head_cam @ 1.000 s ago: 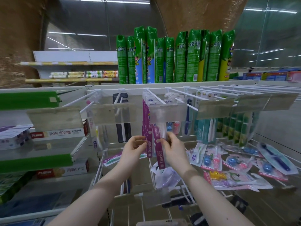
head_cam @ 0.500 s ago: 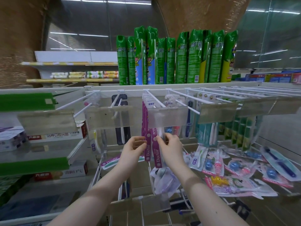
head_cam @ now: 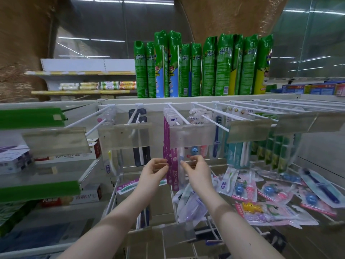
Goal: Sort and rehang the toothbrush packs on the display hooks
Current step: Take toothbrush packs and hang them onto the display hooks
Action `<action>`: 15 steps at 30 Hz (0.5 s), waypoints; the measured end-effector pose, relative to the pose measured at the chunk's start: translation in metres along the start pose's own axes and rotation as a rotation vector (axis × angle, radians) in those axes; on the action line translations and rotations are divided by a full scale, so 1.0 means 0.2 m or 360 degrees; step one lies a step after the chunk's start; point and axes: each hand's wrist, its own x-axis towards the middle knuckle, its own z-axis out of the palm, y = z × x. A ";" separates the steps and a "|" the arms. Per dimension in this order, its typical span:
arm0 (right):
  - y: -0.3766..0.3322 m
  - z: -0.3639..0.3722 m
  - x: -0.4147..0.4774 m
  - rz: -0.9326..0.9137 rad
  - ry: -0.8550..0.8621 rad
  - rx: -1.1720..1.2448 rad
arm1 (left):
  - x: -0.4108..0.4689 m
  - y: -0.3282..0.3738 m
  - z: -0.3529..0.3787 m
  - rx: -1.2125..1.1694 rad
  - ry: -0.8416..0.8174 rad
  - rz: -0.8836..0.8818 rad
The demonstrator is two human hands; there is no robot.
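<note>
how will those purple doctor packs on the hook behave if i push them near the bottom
Probably swing freely: the purple Doctor packs hang from one hook by their top tabs. Likely light and slightly bendy, being thin card with clear blisters. They may fan apart or slide along the hook, since several hang stacked together.

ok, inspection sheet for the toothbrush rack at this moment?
Surface: white display hooks, most loaded; lower shelf beneath.
Job's things: purple packs hang in a row on the centre hook; loose packs lie scattered on the lower shelf, right side.
Clutter: green spray cans stand on top of the rack; toothpaste boxes on the left shelves.
Fingers: left hand and right hand pinch the front pack low down, one on each side.
Cables: nothing seen.
Surroundings: store aisle; far shelf holding rolls.
</note>
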 end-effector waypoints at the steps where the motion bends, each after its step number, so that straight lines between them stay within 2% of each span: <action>1: 0.01 -0.01 -0.01 0.0000 -0.0008 -0.0003 | 0.00 0.00 0.00 0.0000 -0.0010 -0.0009; 15: 0.00 -0.08 -0.23 0.0069 -0.0096 0.0067 | -0.15 0.01 -0.04 0.0009 -0.0086 0.0025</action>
